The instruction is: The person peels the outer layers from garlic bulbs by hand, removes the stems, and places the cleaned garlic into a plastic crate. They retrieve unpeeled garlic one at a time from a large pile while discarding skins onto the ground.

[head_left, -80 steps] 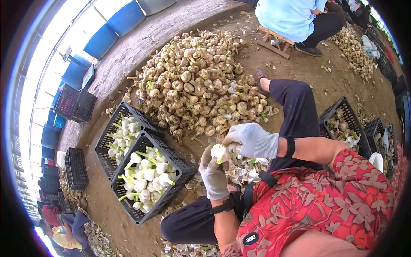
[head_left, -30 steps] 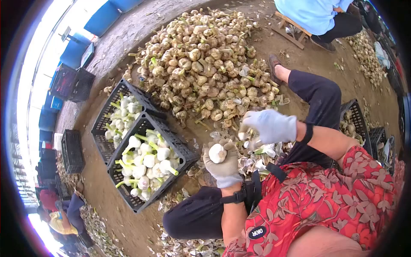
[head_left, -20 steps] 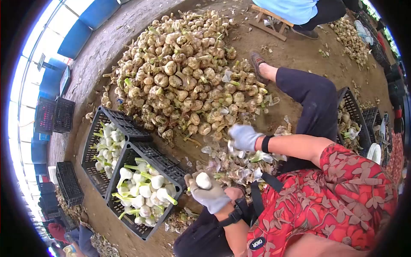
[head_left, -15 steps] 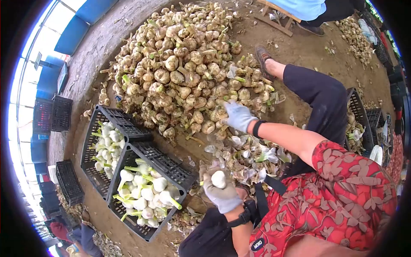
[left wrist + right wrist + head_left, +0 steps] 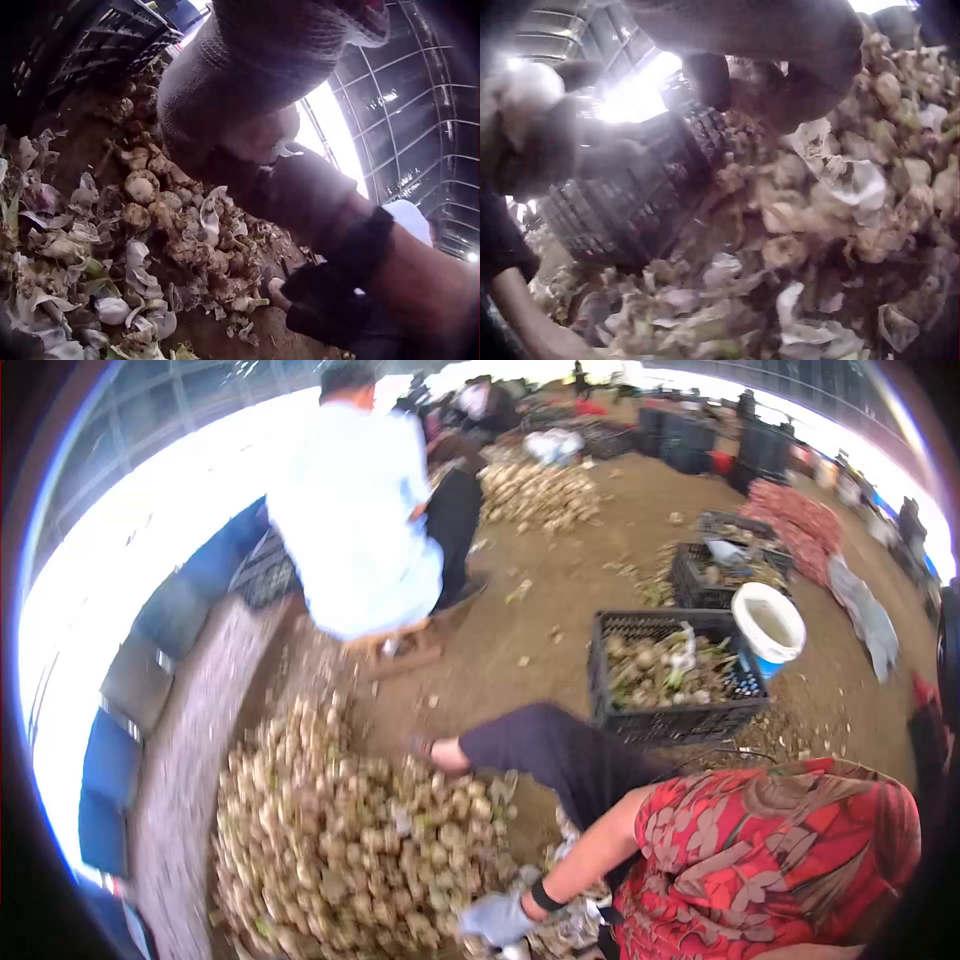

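My gloved left hand (image 5: 247, 67) grips a whitish peeled garlic bulb (image 5: 266, 135), which appears also at the left of the right wrist view. The head view does not clearly show this hand. At the bottom of the head view, my gloved right hand (image 5: 497, 920) lies at the near edge of the heap of unpeeled garlic (image 5: 340, 840). In the right wrist view its fingers bend down over loose bulbs and skins; I cannot tell whether they hold a bulb. Papery garlic skins (image 5: 705, 300) lie below both hands.
A black crate of garlic (image 5: 680, 725) stands right of my leg, beside a white bucket (image 5: 770, 622). Another black crate (image 5: 630, 202) shows in the right wrist view. Ahead, a person in a light blue shirt (image 5: 360, 520) sits on a low wooden stool (image 5: 400, 650).
My right hand lets go of the left hand's bulb and reaches to the heap. The head view has swung up and right, so the crates of peeled garlic have left it.
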Demonstrator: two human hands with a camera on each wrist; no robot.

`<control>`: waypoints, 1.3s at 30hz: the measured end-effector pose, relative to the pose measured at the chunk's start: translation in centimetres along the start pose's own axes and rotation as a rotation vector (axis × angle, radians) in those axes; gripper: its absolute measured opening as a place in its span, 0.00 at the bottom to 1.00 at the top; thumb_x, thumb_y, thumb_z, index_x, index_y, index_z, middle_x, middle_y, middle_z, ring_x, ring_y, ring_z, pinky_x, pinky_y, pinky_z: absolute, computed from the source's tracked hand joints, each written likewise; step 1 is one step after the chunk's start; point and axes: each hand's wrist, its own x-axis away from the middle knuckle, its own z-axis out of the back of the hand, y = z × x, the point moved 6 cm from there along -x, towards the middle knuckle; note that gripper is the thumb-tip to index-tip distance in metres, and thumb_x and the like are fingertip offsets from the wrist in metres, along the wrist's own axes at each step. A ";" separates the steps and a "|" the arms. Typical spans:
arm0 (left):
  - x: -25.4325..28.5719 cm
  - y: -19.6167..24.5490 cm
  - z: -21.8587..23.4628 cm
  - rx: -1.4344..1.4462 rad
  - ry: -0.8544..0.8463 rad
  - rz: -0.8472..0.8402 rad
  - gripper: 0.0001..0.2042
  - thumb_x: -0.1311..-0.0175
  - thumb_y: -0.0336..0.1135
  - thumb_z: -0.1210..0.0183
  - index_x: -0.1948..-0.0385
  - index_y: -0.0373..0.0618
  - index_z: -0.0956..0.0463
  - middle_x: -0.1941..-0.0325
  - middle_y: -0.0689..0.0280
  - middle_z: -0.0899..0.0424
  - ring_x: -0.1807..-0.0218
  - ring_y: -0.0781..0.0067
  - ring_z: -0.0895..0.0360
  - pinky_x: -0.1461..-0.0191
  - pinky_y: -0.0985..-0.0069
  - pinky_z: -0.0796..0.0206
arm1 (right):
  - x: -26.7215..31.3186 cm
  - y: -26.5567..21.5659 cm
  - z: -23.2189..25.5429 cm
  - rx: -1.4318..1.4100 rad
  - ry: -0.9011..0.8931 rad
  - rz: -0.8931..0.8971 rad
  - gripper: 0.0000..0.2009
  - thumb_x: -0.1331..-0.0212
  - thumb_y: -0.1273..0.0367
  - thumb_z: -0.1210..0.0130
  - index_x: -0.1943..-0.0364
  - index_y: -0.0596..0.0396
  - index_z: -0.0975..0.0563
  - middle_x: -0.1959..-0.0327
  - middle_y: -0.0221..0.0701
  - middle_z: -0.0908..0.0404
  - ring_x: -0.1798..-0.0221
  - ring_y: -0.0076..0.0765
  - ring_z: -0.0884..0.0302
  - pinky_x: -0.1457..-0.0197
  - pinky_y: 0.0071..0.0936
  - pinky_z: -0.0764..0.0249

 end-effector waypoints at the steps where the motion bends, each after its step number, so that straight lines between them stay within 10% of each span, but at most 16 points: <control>1: 0.1 -0.3 -0.1 -0.010 0.011 -0.014 0.24 0.34 0.48 0.52 0.41 0.43 0.32 0.48 0.67 0.26 0.45 0.71 0.32 0.38 0.71 0.41 | 0.4 0.6 0.9 -0.111 0.009 -0.062 0.14 0.49 0.61 0.43 0.65 0.58 0.24 0.67 0.44 0.23 0.66 0.45 0.24 0.65 0.40 0.28; 6: -1.8 -5.8 -3.5 0.008 -0.182 0.009 0.17 0.34 0.40 0.52 0.49 0.43 0.26 0.56 0.65 0.25 0.52 0.68 0.27 0.47 0.69 0.33 | 4.4 -3.1 6.7 -0.637 0.047 -0.367 0.12 0.46 0.63 0.41 0.63 0.56 0.18 0.68 0.38 0.16 0.67 0.33 0.22 0.65 0.35 0.27; 17: -1.1 -6.6 -10.1 -0.114 -0.303 -0.022 0.17 0.35 0.39 0.52 0.50 0.39 0.27 0.54 0.63 0.25 0.52 0.66 0.26 0.46 0.69 0.33 | -2.1 0.5 1.7 -0.274 0.084 -0.016 0.16 0.45 0.61 0.41 0.63 0.61 0.19 0.66 0.41 0.16 0.64 0.41 0.21 0.58 0.39 0.27; 19: -1.2 -6.5 -10.3 -0.116 -0.306 -0.023 0.17 0.35 0.39 0.52 0.50 0.38 0.27 0.54 0.62 0.25 0.51 0.66 0.26 0.46 0.69 0.33 | -0.7 0.1 3.4 -0.306 0.171 0.314 0.17 0.46 0.61 0.40 0.61 0.61 0.19 0.64 0.40 0.16 0.62 0.40 0.21 0.56 0.37 0.27; 27: -1.1 -5.7 -9.6 -0.102 -0.305 -0.045 0.17 0.36 0.38 0.53 0.51 0.36 0.28 0.53 0.60 0.25 0.51 0.65 0.26 0.45 0.69 0.32 | -0.4 -2.4 4.9 -0.199 0.058 0.514 0.19 0.45 0.58 0.40 0.57 0.60 0.19 0.62 0.38 0.15 0.60 0.36 0.21 0.55 0.36 0.27; 28: -1.1 -5.6 -9.5 -0.098 -0.305 -0.051 0.17 0.36 0.38 0.53 0.51 0.35 0.28 0.53 0.60 0.25 0.51 0.65 0.26 0.45 0.69 0.32 | 0.8 -3.9 6.4 -0.237 -0.040 0.130 0.19 0.44 0.57 0.41 0.57 0.58 0.19 0.62 0.37 0.16 0.60 0.37 0.21 0.55 0.36 0.27; 31: -0.9 -5.1 -9.0 -0.088 -0.301 -0.075 0.17 0.36 0.37 0.53 0.51 0.34 0.28 0.53 0.60 0.25 0.51 0.65 0.26 0.45 0.69 0.32 | 0.3 -3.3 5.3 -0.400 -0.016 0.100 0.19 0.44 0.57 0.41 0.54 0.56 0.20 0.62 0.37 0.16 0.60 0.38 0.21 0.55 0.36 0.27; 39: 2.6 -0.2 -2.0 0.080 -0.129 -0.305 0.18 0.37 0.36 0.53 0.52 0.32 0.29 0.52 0.58 0.25 0.50 0.64 0.25 0.45 0.68 0.32 | 2.5 -4.8 7.9 -0.621 -0.006 0.397 0.16 0.46 0.63 0.43 0.61 0.65 0.23 0.68 0.39 0.19 0.67 0.30 0.25 0.61 0.29 0.28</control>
